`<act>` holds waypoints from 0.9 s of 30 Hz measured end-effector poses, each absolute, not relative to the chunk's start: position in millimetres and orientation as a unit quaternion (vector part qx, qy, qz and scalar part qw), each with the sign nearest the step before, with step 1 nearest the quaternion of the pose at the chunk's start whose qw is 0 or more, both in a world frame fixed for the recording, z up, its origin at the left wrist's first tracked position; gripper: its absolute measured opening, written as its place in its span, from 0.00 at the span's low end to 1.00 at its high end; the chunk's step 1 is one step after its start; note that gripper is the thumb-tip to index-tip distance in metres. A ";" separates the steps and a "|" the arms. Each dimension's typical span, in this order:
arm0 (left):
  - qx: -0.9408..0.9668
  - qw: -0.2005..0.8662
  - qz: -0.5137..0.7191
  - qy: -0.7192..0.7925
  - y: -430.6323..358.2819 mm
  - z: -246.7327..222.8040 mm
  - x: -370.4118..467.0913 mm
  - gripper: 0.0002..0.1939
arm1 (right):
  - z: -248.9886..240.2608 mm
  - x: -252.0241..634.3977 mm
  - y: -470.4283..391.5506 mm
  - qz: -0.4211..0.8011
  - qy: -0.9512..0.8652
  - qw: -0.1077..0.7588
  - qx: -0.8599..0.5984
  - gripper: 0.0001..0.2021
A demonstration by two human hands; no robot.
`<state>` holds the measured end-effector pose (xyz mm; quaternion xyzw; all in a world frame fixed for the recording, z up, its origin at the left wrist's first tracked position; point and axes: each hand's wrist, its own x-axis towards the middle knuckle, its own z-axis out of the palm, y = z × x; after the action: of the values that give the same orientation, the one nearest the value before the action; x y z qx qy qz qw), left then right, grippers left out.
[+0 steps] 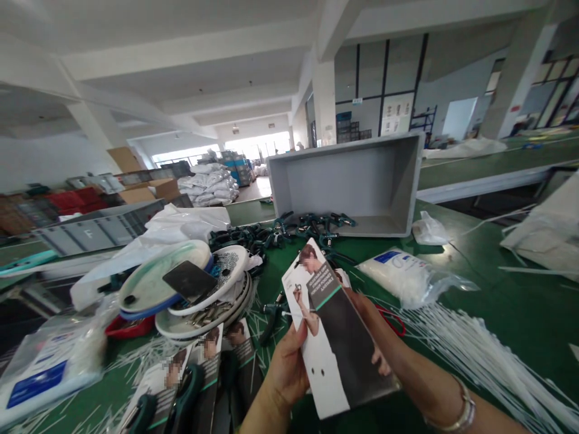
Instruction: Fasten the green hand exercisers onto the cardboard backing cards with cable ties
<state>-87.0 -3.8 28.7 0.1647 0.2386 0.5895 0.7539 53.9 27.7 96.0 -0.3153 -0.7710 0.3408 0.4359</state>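
Both hands are on one printed backing card (pixel 337 337), black and white with a teal stripe across it, held up tilted over the green bench (pixel 497 301). The left hand (pixel 284 367) grips the card's left edge, thumb on the front face and fingers tucked behind. The right hand (pixel 375 337) comes in from the card's right side and sits mostly behind it, so only a bit of finger shows past the right edge; it's clearly gripping the card too. There's a metal bracelet (pixel 459 413) on that wrist.

Everything else, placed off the card: just below-left of it lie more of the same cards (pixel 199 380) with teal-handled clamps (pixel 185 392) strapped on. Up-left of the card is a stack of round plates (pixel 203 301), with a dark flat piece (pixel 190 281) resting on top and small metal bits (pixel 210 313) in one plate. Behind the card, farther back, a pile of loose black-and-teal clamps (pixel 280 232) spills out of a grey bin (pixel 353 181) tipped on its side. To the right of the card sits a clear bag of white cable ties (pixel 407 274), and loose white ties (pixel 479 349) are scattered over the bench beyond the right hand. A red loop (pixel 392 319) peeks out just behind the right hand, can't tell what it is.
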 end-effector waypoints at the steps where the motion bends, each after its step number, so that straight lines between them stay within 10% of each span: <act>1: 0.181 0.740 0.599 0.245 -3.5 29.5 -87.5 0.11 | 92.5 57.7 28.2 0.358 -0.765 0.434 -0.313 0.15; 6: 0.216 0.704 0.610 0.293 -2.9 37.6 -88.2 0.15 | 85.4 89.9 45.5 0.426 -0.680 0.496 -0.333 0.19; 14: 0.275 0.681 0.587 0.341 -1.3 47.0 -79.8 0.31 | 98.2 85.7 48.2 -0.046 -0.894 0.317 -0.314 0.07; 23: 0.257 0.651 0.592 0.399 18.0 47.2 -96.7 0.29 | 94.1 108.4 78.3 0.049 -0.829 0.407 -0.380 0.11; 27: 0.255 0.625 0.596 0.434 37.9 35.1 -112.6 0.35 | 66.4 148.3 70.8 0.062 -0.846 0.149 -0.508 0.09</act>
<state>-112.6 37.9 35.1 0.2547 0.4341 0.5965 0.6252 148.3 70.8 66.4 -0.5076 -0.8464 0.0619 0.1488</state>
